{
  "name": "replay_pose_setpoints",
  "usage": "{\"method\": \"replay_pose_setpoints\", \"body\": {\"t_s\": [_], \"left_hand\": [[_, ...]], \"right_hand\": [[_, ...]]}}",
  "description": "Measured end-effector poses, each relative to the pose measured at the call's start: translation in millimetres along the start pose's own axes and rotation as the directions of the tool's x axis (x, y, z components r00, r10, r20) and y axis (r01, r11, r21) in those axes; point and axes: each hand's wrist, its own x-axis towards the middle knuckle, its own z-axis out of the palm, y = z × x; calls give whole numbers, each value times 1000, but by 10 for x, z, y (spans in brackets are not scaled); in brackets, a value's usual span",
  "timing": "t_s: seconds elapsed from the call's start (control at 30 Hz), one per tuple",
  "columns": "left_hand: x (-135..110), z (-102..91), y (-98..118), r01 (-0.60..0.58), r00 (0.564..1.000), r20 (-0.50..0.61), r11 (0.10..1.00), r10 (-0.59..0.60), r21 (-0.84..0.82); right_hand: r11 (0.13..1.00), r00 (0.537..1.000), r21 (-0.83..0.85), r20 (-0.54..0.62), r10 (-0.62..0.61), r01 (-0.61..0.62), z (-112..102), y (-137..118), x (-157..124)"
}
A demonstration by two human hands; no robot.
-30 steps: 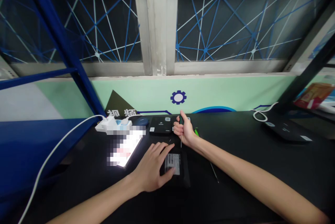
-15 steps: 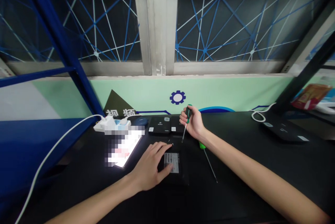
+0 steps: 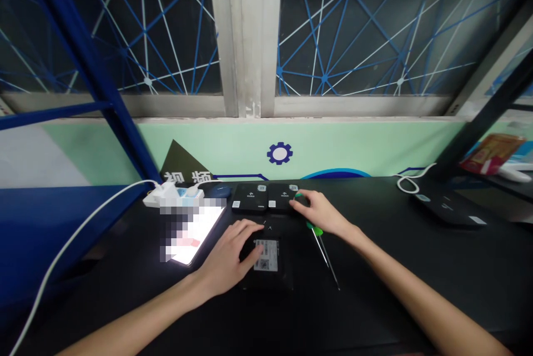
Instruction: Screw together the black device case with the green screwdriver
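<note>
My left hand (image 3: pixel 227 261) lies flat, fingers spread, on a black flat device (image 3: pixel 270 272) with a white label (image 3: pixel 266 247), pinning it to the black table (image 3: pixel 395 267). My right hand (image 3: pixel 318 211) is low on the table just behind the device, palm down, with its fingers curled over the dark green handle of a screwdriver (image 3: pixel 298 196). A thin shaft (image 3: pixel 321 253) comes out from under its palm. A second screwdriver with a bright green handle (image 3: pixel 317 230) lies right beside that shaft. Tiny screws (image 3: pixel 267 226) sit by the device's far edge.
Two black boxes (image 3: pixel 250 199) (image 3: pixel 283 197) stand at the back against the wall. A lit phone (image 3: pixel 195 231) lies left of my left hand, behind it a white power strip (image 3: pixel 166 197) with cable. A black device (image 3: pixel 447 206) with white cord sits far right. A blue rack frame (image 3: pixel 104 95) rises at left.
My right hand, which held the screwdriver upright over the device, has come down onto the table behind it, laying the tool flat beside the other screwdriver. My left hand stayed on the device.
</note>
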Motion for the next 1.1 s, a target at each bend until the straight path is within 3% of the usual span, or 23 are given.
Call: {"method": "replay_pose_setpoints", "body": {"t_s": [0.2,0.4,0.8,0.97,1.1], "left_hand": [[20,-22,-75,73,993,-107,984,-56,162],[7,-1,-150,142,990,-13,979,-142,147],[47,-6,-163,168,986,-2,981,-168,99],[48,-25,-174,173,985,-9,980,-173,102],[57,-27,-207,195,981,-11,975,-195,105]], "right_hand": [[922,999,-384,24,-43,49,153,-93,-122],[784,1000,-620,4,-2,4,293,-92,-165],[733,999,-679,47,-23,49,365,-91,-163],[715,995,-694,26,-92,84,326,-65,-169],[752,980,-643,-9,-199,146,246,-92,-169]]}}
